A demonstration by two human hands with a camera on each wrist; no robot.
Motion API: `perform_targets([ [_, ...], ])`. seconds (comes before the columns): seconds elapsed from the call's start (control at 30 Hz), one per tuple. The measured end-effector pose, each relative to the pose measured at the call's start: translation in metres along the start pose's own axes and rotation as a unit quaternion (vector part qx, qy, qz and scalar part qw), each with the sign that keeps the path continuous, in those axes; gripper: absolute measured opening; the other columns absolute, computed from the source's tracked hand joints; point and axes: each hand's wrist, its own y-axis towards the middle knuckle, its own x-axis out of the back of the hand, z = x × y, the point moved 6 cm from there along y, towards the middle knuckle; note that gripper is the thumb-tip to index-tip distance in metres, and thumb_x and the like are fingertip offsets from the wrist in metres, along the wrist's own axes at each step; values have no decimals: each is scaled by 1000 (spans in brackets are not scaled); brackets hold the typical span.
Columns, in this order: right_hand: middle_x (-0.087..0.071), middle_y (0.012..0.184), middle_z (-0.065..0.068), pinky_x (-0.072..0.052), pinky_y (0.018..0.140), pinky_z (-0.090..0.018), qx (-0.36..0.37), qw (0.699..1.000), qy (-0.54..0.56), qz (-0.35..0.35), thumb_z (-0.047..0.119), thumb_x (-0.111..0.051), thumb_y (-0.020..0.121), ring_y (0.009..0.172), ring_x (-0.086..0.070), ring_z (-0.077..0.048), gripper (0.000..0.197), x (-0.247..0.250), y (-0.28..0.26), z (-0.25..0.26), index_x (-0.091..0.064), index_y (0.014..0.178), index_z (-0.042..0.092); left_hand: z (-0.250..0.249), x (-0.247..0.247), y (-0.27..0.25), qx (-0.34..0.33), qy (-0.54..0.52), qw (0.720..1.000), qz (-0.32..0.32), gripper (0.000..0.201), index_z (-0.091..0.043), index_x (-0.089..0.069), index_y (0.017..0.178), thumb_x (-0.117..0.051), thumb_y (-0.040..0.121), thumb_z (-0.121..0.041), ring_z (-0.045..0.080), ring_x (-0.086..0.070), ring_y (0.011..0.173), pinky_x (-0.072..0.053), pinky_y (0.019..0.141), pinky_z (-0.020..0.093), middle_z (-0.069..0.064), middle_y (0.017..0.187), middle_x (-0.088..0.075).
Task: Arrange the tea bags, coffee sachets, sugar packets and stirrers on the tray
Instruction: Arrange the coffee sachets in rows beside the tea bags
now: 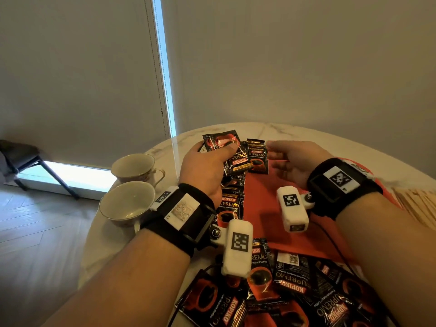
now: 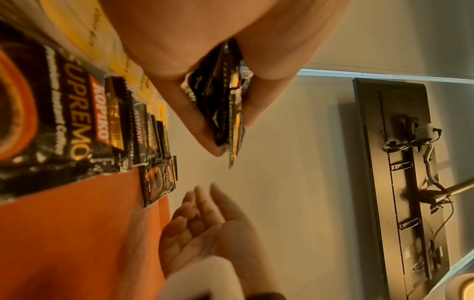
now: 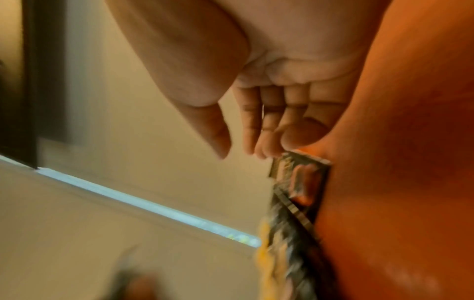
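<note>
My left hand (image 1: 212,149) grips a small stack of black-and-red coffee sachets (image 1: 226,142) above the far left corner of the red tray (image 1: 266,199); the left wrist view shows the stack (image 2: 225,105) pinched between thumb and fingers. A row of overlapping sachets (image 2: 115,125) lies along the tray's left edge. My right hand (image 1: 273,149) hovers with relaxed fingers beside the farthest sachet of that row (image 1: 257,159), its fingertips (image 3: 261,150) just at that sachet (image 3: 300,178), holding nothing. Yellow packets (image 2: 128,69) lie beyond the row.
A loose heap of coffee sachets (image 1: 290,291) covers the near side of the marble table (image 1: 295,131). Two empty cups (image 1: 132,168) (image 1: 125,204) stand to the left. Wooden stirrers (image 1: 417,204) lie at the right. A monitor's back (image 2: 397,162) stands beyond.
</note>
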Motion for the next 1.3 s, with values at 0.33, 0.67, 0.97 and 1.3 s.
perform_targets([
  [0.33, -72, 75, -3, -52, 65, -32, 81, 982, -19, 170, 6, -73, 86, 63, -66, -15, 16, -33, -46, 20, -60, 85, 15, 1, -4, -4, 19, -42, 999, 5, 19, -3, -70, 108, -71, 89, -7, 36, -76, 85, -58, 91, 60, 16, 94, -78],
  [0.67, -68, 91, -11, -53, 59, -32, 154, 979, 57, 122, -3, -63, 88, 75, -65, -24, 19, -25, -40, 35, -71, 91, 14, -4, 5, -6, 14, -47, 997, -62, 22, -6, -67, 110, -57, 92, 1, 32, -77, 77, -63, 79, 58, 14, 87, -78],
  [0.97, -70, 93, -15, -56, 67, -34, 187, 977, 5, 99, -1, -74, 83, 79, -68, -23, 12, -14, -46, 51, -70, 92, 7, -10, -10, -17, -23, -6, 1000, 13, 39, -4, -67, 122, -74, 95, -32, 35, -79, 87, -63, 71, 47, 14, 99, -80],
  [1.3, -72, 81, -7, -52, 71, -33, 163, 980, 63, 90, 11, -74, 88, 75, -68, -17, 4, -17, -48, 53, -73, 90, 8, -5, -6, -9, -39, 36, 998, 23, 54, 0, -63, 127, -87, 78, -7, 42, -76, 95, -59, 90, 65, 23, 104, -77],
])
